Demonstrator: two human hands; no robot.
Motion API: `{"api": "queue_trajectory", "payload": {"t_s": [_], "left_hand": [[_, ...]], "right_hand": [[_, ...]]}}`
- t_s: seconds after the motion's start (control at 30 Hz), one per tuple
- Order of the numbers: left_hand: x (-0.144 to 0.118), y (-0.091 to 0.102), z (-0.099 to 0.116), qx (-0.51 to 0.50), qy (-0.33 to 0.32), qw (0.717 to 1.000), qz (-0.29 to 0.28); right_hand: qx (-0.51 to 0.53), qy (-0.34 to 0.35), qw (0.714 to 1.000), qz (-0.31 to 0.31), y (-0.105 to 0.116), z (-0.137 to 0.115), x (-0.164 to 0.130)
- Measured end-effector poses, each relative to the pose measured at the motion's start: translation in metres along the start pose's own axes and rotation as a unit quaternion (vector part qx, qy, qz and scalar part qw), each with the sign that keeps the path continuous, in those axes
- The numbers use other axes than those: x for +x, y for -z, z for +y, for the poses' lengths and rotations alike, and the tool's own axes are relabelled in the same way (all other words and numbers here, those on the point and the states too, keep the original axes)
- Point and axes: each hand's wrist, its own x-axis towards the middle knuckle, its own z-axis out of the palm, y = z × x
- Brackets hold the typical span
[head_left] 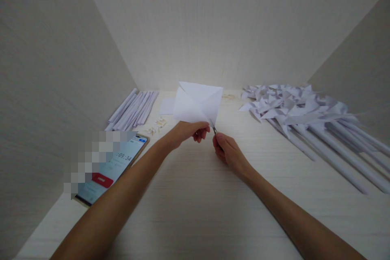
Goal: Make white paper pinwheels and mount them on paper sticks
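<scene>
The left hand [192, 130] pinches a creased paper square [198, 99], the right hand [228, 149] grips scissors [214, 130] near its corner; seemingly finished pinwheels [292, 109] lie rightward, headless paper sticks [133, 110] leftward.

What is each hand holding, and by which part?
The left hand holds the creased paper sheet by its near edge; the right hand holds the scissors by the handle end.
</scene>
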Motion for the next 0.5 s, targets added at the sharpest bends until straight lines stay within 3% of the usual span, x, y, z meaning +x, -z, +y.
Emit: {"api": "queue_trajectory", "payload": {"t_s": [0.5], "left_hand": [[-0.0002,0.009,-0.0009,0.037,-0.014,0.999,-0.03]], "right_hand": [[-0.038,0.01,0.999,-0.011,0.001,0.0007,-0.0007]]}}
